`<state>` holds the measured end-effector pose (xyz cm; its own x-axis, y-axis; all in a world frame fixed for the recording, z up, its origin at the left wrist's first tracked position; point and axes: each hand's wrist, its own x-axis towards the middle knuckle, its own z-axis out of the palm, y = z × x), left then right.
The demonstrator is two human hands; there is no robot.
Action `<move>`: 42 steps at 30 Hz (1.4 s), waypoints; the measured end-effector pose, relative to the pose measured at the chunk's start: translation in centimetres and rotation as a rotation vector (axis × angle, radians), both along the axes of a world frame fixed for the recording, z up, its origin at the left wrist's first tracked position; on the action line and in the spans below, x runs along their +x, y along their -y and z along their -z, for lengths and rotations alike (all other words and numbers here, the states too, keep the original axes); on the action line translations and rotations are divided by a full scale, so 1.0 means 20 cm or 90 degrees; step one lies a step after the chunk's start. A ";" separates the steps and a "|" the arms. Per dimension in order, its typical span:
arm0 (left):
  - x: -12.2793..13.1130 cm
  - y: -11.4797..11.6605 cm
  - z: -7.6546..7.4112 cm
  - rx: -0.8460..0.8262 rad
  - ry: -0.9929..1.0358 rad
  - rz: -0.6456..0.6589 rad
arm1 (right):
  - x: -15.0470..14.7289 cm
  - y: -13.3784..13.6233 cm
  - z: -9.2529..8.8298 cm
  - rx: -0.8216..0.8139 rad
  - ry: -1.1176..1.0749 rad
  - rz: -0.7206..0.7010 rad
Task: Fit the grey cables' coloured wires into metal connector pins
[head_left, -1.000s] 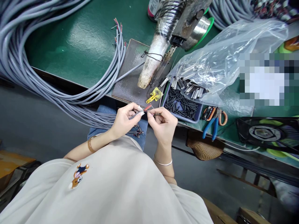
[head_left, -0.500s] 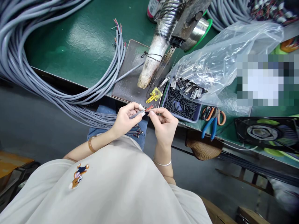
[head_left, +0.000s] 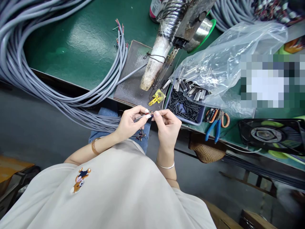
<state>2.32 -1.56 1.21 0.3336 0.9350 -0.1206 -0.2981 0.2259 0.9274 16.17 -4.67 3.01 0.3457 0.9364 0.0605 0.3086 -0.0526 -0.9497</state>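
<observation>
My left hand [head_left: 130,122] pinches the end of a grey cable, whose thin coloured wires [head_left: 149,113] show at the fingertips. Close beside it, my right hand [head_left: 167,124] has thumb and forefinger pressed together at the wire ends; how many wires it grips is too small to tell. Both hands are just in front of the bench edge, above my lap. Grey cables [head_left: 102,122] lie across my lap, and small connectors [head_left: 141,136] with wires rest below my left hand.
Behind the hands are a dark board [head_left: 131,86], a wrapped nozzle [head_left: 152,68] and a yellow clip [head_left: 156,98]. A bin [head_left: 202,116] of black tubes and metal connectors stands right, under a plastic bag [head_left: 221,60]. Pliers [head_left: 216,125], a fan [head_left: 267,135] and a solder spool [head_left: 201,35] are farther right.
My fingertips have come closer together around the wires, covering most of the red wires that showed before. Both hands stay in nearly the same place.
</observation>
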 end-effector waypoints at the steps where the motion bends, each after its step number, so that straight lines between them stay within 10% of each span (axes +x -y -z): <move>1: 0.00 0.00 0.00 -0.008 0.004 -0.005 | 0.01 0.00 -0.01 0.030 0.016 0.024; 6: -0.04 -0.04 -0.02 -0.078 0.041 -0.023 | 0.08 0.03 -0.10 0.232 0.011 0.115; 16: -0.08 -0.03 -0.03 -0.119 0.063 0.032 | 0.27 0.15 -0.18 0.174 0.302 -0.074; 21: -0.13 0.02 -0.10 0.148 -0.062 0.272 | 0.38 0.03 -0.24 0.060 0.642 -0.086; 25: -0.12 0.07 -0.10 0.464 -0.187 0.447 | 0.47 -0.20 -0.19 -0.067 0.638 -0.102; 29: -0.09 0.07 -0.01 0.436 -0.235 0.315 | 0.49 -0.44 -0.12 -0.035 0.597 -0.196; 34: -0.16 -0.02 0.07 0.060 -0.115 0.015 | 0.49 -0.67 -0.07 -0.039 0.636 -0.369; 42: -0.25 -0.12 0.04 -0.186 0.088 -0.073 | 0.58 -0.85 -0.03 -0.037 0.672 -0.512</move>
<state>-2.59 0.75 0.50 0.2600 0.8999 -0.3501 -0.4553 0.4340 0.7774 27.68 12.25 3.58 -0.4900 0.8669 -0.0917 0.8560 0.4586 -0.2388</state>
